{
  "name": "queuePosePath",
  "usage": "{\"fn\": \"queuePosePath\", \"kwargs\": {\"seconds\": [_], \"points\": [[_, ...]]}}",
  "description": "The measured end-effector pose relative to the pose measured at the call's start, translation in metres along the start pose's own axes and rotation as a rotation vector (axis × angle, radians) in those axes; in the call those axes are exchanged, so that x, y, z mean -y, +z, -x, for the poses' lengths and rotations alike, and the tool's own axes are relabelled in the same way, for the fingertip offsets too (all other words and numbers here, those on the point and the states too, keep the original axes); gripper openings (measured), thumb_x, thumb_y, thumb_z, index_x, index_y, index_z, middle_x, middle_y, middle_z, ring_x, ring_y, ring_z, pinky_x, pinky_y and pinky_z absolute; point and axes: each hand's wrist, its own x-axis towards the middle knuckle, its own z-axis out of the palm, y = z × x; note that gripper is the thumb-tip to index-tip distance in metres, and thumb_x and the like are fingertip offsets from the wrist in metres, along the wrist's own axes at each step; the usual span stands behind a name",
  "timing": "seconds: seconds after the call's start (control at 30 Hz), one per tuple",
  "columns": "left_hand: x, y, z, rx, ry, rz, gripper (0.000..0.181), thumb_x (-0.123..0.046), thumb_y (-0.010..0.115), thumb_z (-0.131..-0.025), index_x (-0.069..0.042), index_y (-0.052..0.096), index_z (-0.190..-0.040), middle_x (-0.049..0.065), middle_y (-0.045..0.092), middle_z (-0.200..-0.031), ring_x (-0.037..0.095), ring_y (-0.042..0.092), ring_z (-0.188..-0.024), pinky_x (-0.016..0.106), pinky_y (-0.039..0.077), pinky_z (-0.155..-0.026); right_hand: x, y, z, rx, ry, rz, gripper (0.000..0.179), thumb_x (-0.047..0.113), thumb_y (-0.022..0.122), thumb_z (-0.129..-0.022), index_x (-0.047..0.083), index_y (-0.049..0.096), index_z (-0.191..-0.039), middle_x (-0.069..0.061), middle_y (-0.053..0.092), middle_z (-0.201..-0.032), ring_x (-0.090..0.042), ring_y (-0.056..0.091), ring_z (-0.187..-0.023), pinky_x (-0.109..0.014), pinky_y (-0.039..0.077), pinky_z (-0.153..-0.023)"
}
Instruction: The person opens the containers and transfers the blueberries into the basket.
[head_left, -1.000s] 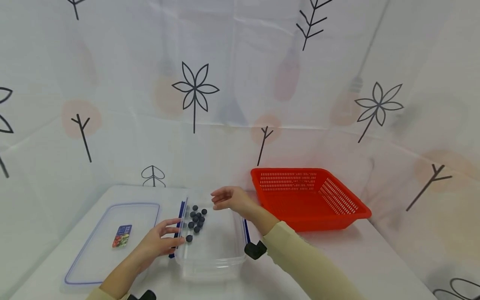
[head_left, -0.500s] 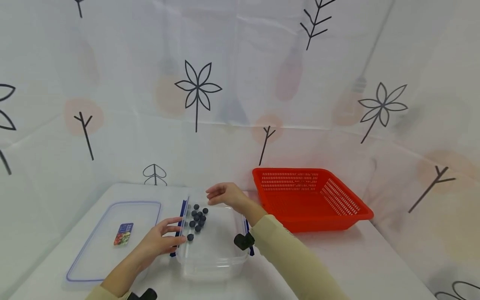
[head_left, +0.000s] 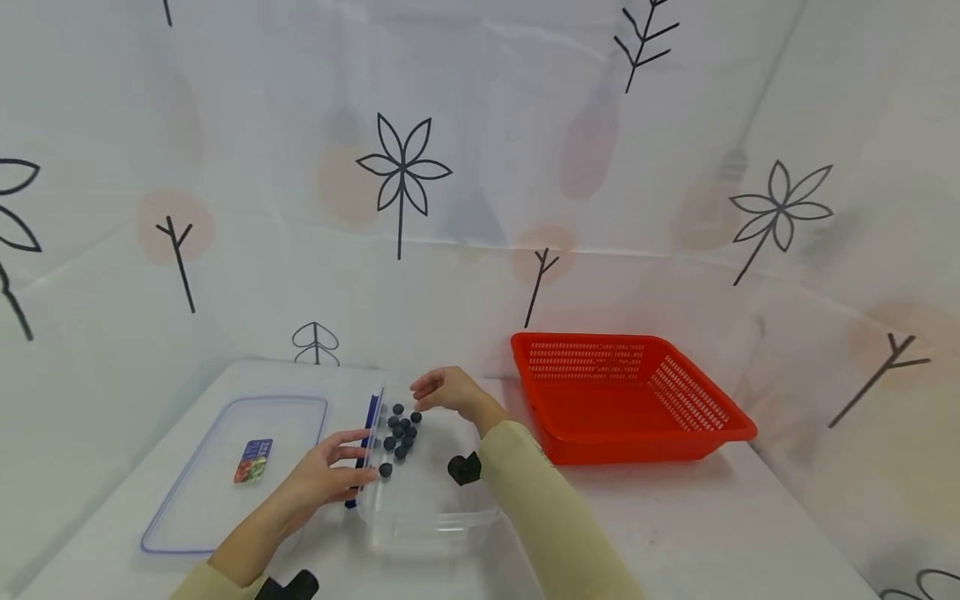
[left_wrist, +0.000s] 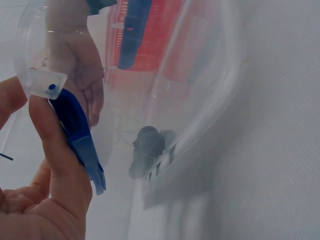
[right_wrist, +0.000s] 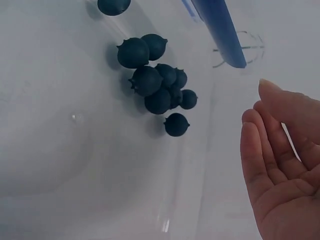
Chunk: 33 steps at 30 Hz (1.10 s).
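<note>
The rectangular clear plastic box (head_left: 431, 493) stands near the middle of the white tabletop (head_left: 675, 533), its long sides running towards the far edge. Inside, along its left wall, lies a loose cluster of round, dark blue berries (head_left: 398, 432), several touching; one single berry (head_left: 386, 470) sits apart, closer to the near edge. The left hand (head_left: 322, 479) rests at the box's left wall, fingers spread and fairly straight — in the left wrist view they lie against a hinged blue plastic latch (left_wrist: 75, 122). The right hand (head_left: 453, 392) hovers over the far end of the box, just beside the cluster, its fingers gently curved with a narrow gap to the thumb, nothing visible between them.

Towards the left edge of the tabletop lies a flat, clear rectangular lid (head_left: 202, 500) with a blue-violet rim, a small colourful printed label (head_left: 253, 461) on it. Near the far right corner stands a red plastic basket (head_left: 645, 446) with slotted walls — apart from both hands. Behind the far edge hangs a pale fabric backdrop (head_left: 480, 317) with line-drawn plants. Both arms wear pale yellow sleeves (head_left: 551, 517).
</note>
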Motion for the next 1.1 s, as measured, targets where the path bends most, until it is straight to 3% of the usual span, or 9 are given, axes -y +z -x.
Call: {"fn": "queuePosePath", "kwargs": {"seconds": [0.23, 0.4, 0.67, 0.93, 1.1], "points": [[-0.002, -0.002, 0.001, 0.001, -0.002, -0.009, 0.067, -0.017, 0.076, -0.078, -0.011, 0.043, -0.136, 0.019, 0.05, -0.126, 0.022, 0.059, -0.091, 0.04, 0.053, -0.076, -0.016, 0.003, -0.019, -0.042, -0.011, 0.112, 0.027, -0.007, 0.074, -0.073, 0.0, 0.068, -0.098, -0.008, 0.065, -0.091, -0.018, 0.061, -0.082, -0.032, 0.049, -0.082], [-0.003, -0.002, 0.001, -0.006, -0.003, 0.003, 0.067, -0.015, 0.077, -0.077, -0.012, 0.044, -0.136, 0.018, 0.051, -0.125, 0.022, 0.06, -0.089, 0.04, 0.053, -0.075, -0.019, 0.007, -0.021, -0.05, 0.015, 0.23, 0.031, -0.01, 0.072, -0.073, -0.003, 0.067, -0.103, -0.01, 0.065, -0.095, -0.019, 0.059, -0.087, -0.034, 0.049, -0.084], [-0.002, -0.001, 0.001, 0.007, 0.012, 0.02, 0.066, -0.013, 0.076, -0.077, -0.011, 0.044, -0.135, 0.017, 0.052, -0.124, 0.022, 0.061, -0.088, 0.041, 0.053, -0.075, -0.028, 0.009, -0.032, -0.007, 0.052, 0.361, 0.028, -0.01, 0.073, -0.072, 0.005, 0.07, -0.094, -0.002, 0.063, -0.09, -0.017, 0.057, -0.087, -0.031, 0.049, -0.08], [-0.002, -0.001, 0.001, 0.027, 0.035, 0.052, 0.065, -0.011, 0.076, -0.077, -0.011, 0.045, -0.135, 0.015, 0.053, -0.122, 0.021, 0.06, -0.086, 0.04, 0.053, -0.074, -0.034, 0.017, -0.031, 0.026, 0.025, 0.516, 0.029, -0.01, 0.069, -0.076, 0.005, 0.071, -0.1, -0.004, 0.063, -0.089, -0.018, 0.058, -0.086, -0.031, 0.049, -0.079], [-0.001, -0.002, 0.001, 0.022, 0.035, 0.06, 0.064, -0.009, 0.076, -0.077, -0.011, 0.046, -0.134, 0.015, 0.053, -0.121, 0.021, 0.061, -0.085, 0.04, 0.053, -0.074, -0.032, 0.02, -0.03, 0.039, 0.053, 0.572, 0.022, -0.006, 0.071, -0.076, 0.007, 0.071, -0.094, -0.001, 0.061, -0.084, -0.017, 0.055, -0.082, -0.033, 0.048, -0.079]]}}
